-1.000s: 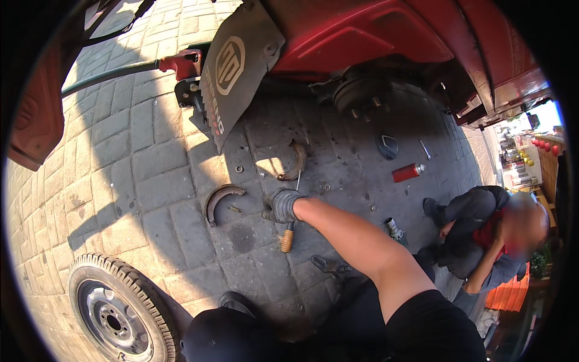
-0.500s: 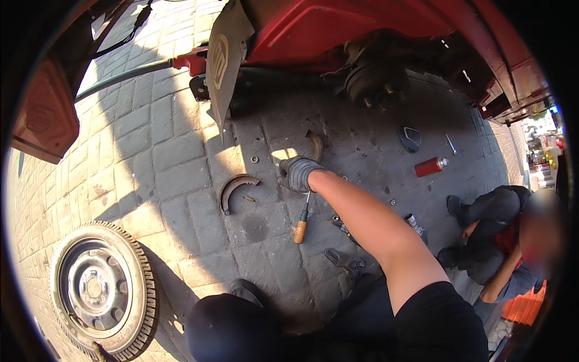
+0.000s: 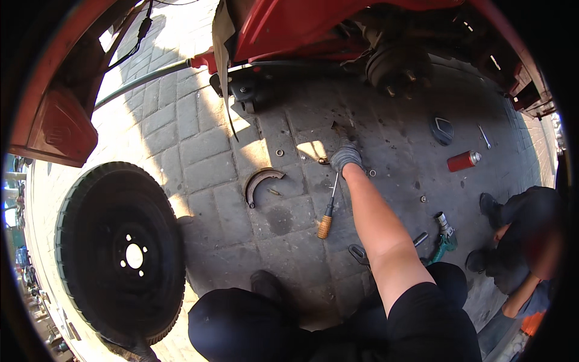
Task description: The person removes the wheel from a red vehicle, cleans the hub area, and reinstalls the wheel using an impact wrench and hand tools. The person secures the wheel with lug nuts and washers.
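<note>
"State of work?"

"Black rubber-tyred wheel (image 3: pixel 102 241): off, left. Dark, round, studded metal hub (image 3: pixel 393 67): bared, far. Rust-brown, crescent-shaped metal shoe (image 3: pixel 258 176): laid loose on grey stone paving (image 3: pixel 217 259); nothing seen refitted."

"Hands?"

"Second brown, curved metal shoe (image 3: pixel 339 129), centre: partly covered by right hand (image 3: pixel 346 158), gloved in grey ribbed knit; finger closure cannot be told. Left hand: cannot be identified with certainty."

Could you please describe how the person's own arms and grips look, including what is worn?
The right grip wears a grey, ribbed-looking fabric glove ending at the wrist. The right forearm is bare; a short black sleeve covers the upper arm. The left grip looks dark, probably gloved, but is too dim for details.
</note>
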The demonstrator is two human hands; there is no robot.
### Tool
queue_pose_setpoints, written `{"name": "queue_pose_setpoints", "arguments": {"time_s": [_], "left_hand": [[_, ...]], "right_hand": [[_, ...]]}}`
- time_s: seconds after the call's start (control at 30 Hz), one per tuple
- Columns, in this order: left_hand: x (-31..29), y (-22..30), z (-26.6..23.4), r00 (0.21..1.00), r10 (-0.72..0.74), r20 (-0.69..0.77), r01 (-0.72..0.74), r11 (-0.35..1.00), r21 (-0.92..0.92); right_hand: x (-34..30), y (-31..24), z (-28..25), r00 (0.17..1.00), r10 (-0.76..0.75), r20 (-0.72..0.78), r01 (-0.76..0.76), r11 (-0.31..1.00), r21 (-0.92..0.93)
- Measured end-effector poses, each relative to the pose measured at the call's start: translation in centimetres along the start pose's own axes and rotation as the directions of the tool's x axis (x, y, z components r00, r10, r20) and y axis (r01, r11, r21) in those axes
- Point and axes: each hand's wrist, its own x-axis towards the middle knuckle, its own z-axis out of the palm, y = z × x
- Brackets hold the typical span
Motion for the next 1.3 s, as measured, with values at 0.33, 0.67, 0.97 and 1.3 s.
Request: {"name": "queue_pose_setpoints", "arguments": {"time_s": [0.33,0.67,0.97,1.3], "left_hand": [[3.2,3.4,-1.2,0.987,-0.029,0.157,0.007,0.990,0.142],[5.7,9.5,-3.7,0.932,0.308,0.191,-0.224,0.904,-0.365],[5.5,14.9,-4.3,0.761,0.648,0.020,-0.557,0.669,-0.492],[7.0,23.7,-6.2,0.442,0.855,-0.270,-0.878,0.351,-0.325]], "right_hand": [[-12.1,-8.0,5.5,0.801,-0.477,0.361,0.441,0.879,0.181],[-20.1,-9.0,6.3,0.642,-0.514,0.569,0.535,0.832,0.147],[-22.6,-16.2,-9.3,0.406,-0.697,-0.592,0.887,0.143,0.439],[-24.6,-15.5,-19.5,0.011,-1.000,-0.020,0.974,0.006,0.227]]}}
